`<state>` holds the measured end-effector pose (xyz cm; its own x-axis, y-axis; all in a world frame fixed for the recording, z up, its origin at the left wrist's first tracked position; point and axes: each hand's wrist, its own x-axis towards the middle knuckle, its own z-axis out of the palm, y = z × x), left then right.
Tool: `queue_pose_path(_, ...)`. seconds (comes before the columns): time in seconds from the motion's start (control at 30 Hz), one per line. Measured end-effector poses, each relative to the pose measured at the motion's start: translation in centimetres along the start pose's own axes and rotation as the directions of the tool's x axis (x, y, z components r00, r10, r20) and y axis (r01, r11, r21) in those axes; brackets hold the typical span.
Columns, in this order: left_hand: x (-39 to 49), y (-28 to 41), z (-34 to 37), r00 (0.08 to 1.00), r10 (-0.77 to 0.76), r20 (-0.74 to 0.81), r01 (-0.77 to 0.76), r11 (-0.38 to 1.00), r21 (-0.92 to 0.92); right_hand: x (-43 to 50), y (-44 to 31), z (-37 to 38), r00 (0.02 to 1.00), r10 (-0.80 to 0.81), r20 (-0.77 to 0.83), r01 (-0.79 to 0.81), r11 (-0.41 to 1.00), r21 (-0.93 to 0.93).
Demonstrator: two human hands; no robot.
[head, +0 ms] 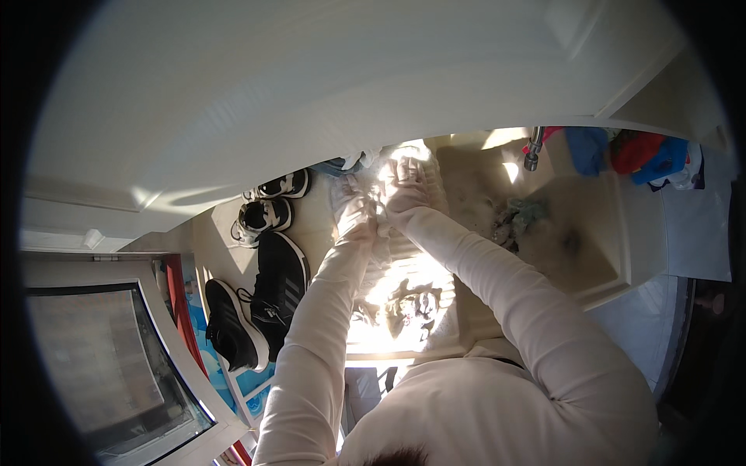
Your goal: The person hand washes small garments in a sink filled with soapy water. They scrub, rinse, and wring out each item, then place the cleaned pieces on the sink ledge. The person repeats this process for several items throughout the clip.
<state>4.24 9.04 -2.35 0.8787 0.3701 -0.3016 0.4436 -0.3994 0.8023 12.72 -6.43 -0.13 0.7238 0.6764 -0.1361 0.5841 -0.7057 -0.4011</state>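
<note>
Both my hands are on a pale, wet cloth lying over the ridged washboard part of a laundry sink (428,262). My left hand (352,204) presses on the cloth's left side. Just right of it, my right hand (403,183) lies on the cloth in bright sunlight, its fingers pointing away from me. Glare hides how firmly either hand grips. Nearer to me on the washboard lies another small wet bunched item (417,309), partly washed out by the light. In the basin at the right, crumpled wet fabric (521,215) sits in cloudy water.
Black sneakers (280,279) and smaller black-and-white shoes (262,215) stand left on the counter. A metal faucet (532,150) hangs over the basin's far side. Coloured cloths or packets (635,154) lie at the far right. A white cabinet (326,76) overhangs the sink; an open window (99,349) is lower left.
</note>
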Motion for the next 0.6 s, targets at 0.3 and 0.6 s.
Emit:
queue_pose_path(0.3,1.0,0.3,0.2,0.977,-0.059,0.206,0.11,0.963,-0.247,2.4,0.9,-5.2,0.84,-0.425,0.339,0.515,0.82,-0.25)
queue_pose_path(0.6,-5.0,-0.9,1.3,0.832,-0.265,0.488,0.551,0.287,-0.784,-0.9,2.3,-2.4,0.875,-0.46,-0.153,0.474,0.877,0.076)
